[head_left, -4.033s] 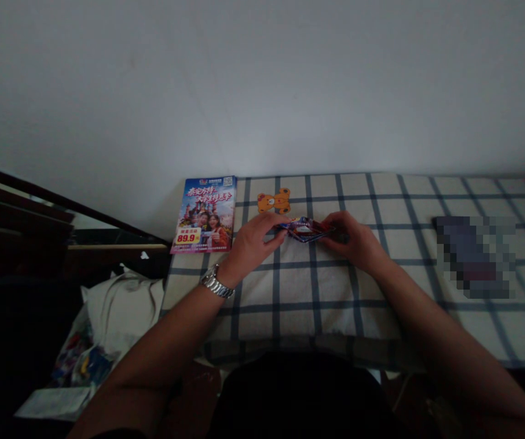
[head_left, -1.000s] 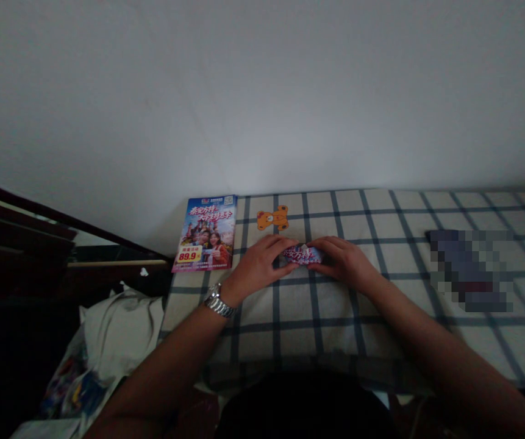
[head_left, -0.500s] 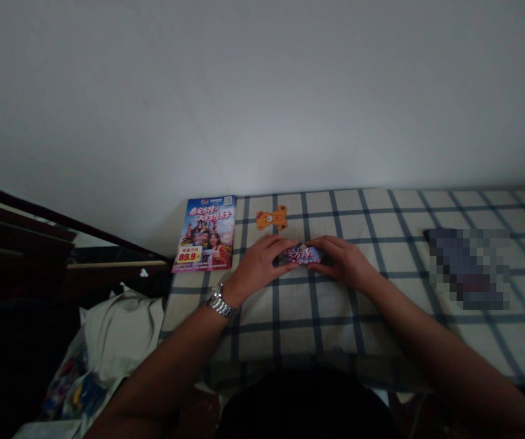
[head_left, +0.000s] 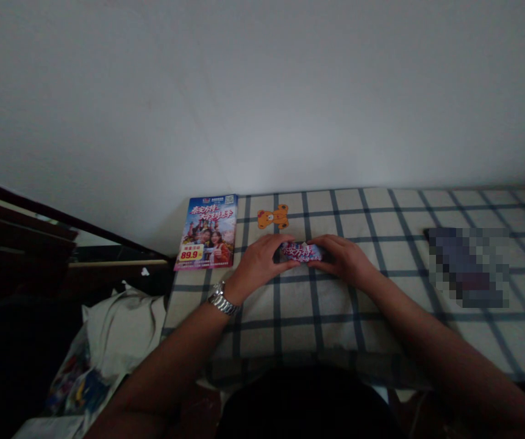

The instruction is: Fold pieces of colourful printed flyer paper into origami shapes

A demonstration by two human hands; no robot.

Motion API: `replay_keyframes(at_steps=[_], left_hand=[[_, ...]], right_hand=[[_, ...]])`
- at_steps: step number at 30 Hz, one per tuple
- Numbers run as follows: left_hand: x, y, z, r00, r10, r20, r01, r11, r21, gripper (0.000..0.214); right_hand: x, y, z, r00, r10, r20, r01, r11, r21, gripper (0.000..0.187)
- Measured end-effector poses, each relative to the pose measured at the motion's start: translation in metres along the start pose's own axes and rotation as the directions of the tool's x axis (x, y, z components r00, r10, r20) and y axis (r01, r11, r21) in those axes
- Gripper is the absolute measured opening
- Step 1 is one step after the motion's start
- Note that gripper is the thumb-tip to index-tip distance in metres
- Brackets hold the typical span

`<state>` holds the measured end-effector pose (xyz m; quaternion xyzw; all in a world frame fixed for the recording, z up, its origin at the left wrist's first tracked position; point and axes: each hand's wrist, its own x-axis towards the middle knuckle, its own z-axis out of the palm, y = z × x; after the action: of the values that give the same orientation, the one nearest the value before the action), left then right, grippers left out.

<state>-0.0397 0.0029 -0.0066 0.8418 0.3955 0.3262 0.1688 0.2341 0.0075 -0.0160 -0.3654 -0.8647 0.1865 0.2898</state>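
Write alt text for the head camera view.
The left hand and right hand pinch the ends of a small folded paper on a checked cloth. Beyond them lie a colourful flyer and an orange bear cutout, near a white wall.

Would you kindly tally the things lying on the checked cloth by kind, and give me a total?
Printed flyers: 2, a flat flyer and a folded flyer held between the left hand and the right hand
Orange bear cut-out: 1
Dark blurred item: 1
Total: 4
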Motion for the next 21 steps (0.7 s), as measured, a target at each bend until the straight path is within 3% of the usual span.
replay_keyframes(at_steps=[11, 17, 21], left_hand=[[0.000, -0.002, 0.002, 1.000, 0.030, -0.003, -0.030, 1.000, -0.006, 0.043], [0.001, 0.000, -0.001, 0.998, 0.064, -0.011, -0.065, 0.998, -0.015, 0.043], [0.002, 0.001, -0.002, 0.997, 0.073, -0.029, -0.074, 0.996, -0.046, 0.059]], right_hand=[[0.003, -0.006, -0.005, 0.997, 0.070, 0.036, -0.073, 0.990, 0.117, 0.043], [0.006, -0.012, -0.010, 0.970, 0.236, 0.052, -0.240, 0.918, 0.316, 0.031], [0.004, -0.012, -0.010, 0.957, 0.286, 0.047, -0.282, 0.879, 0.384, 0.030]])
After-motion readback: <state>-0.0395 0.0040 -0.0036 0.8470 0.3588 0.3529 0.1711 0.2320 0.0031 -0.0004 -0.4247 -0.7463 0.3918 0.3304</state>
